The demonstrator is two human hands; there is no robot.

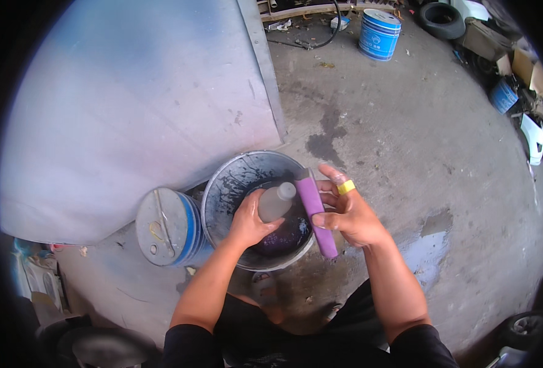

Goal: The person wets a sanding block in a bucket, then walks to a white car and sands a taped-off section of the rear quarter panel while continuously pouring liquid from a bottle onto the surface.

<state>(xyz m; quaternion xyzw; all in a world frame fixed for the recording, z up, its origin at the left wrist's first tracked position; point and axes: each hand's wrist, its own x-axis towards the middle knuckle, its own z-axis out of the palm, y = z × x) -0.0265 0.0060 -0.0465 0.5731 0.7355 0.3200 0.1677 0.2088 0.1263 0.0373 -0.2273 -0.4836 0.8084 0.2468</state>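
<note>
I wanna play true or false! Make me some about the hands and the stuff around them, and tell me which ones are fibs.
1. The left hand holds a bottle. True.
2. The purple block is in the left hand. False: the right hand holds it.
3. A yellow band is on a right-hand finger. True.
4. The drum beside the bucket is all red. False: it has blue sides and a greyish top.

Left grip (248, 219): bottle (274, 205); right grip (356, 219): purple block (311, 196).
</note>
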